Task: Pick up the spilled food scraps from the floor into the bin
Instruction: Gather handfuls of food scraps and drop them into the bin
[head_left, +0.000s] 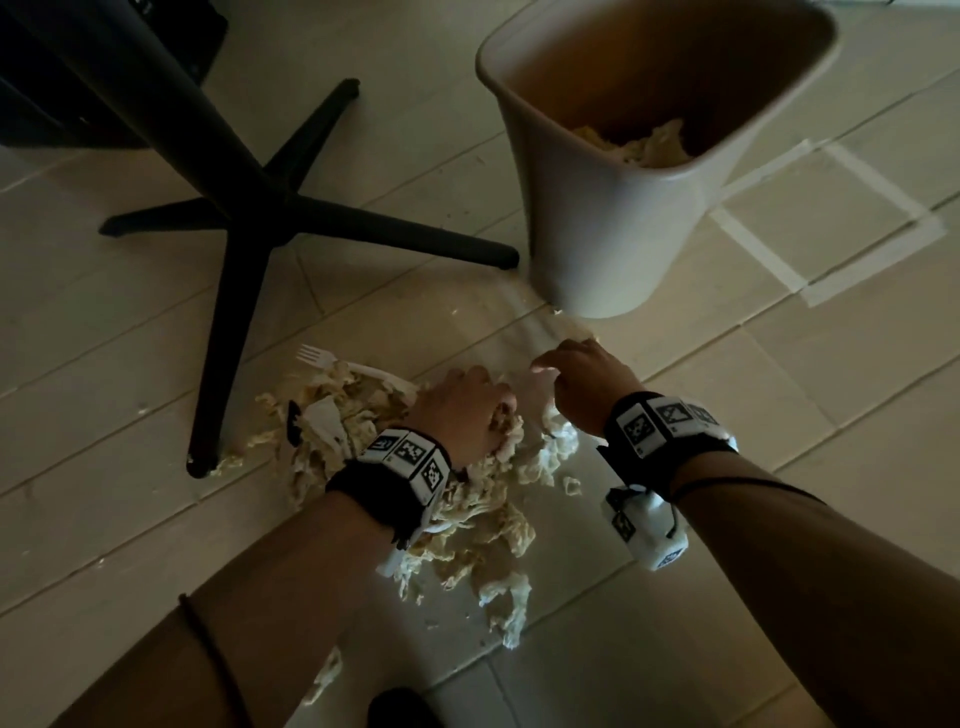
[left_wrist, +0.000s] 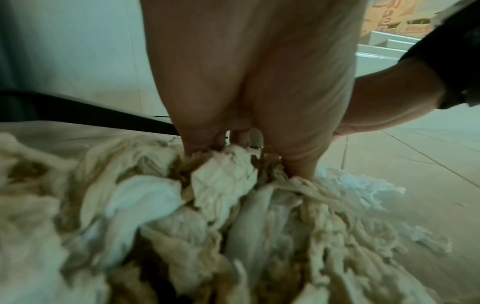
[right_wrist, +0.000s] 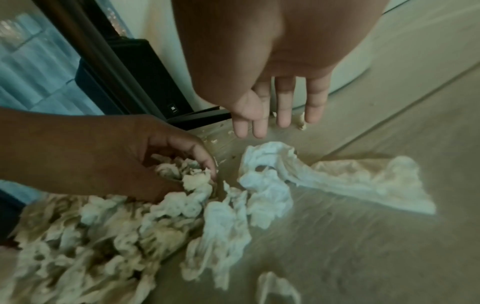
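Observation:
A heap of pale, soggy food scraps and crumpled tissue lies on the tiled floor. My left hand digs into the top of the heap, its fingers curled round a clump of scraps. My right hand hovers just right of it with fingers straight and spread, holding nothing, above a white tissue piece. The beige bin stands upright beyond my right hand, with scraps inside at its bottom.
A black five-legged chair base stands left of the bin; one leg ends beside the heap. A white plastic fork pokes out of the heap's far side. White tape lines mark the floor at right. Small crumbs lie near the bin's foot.

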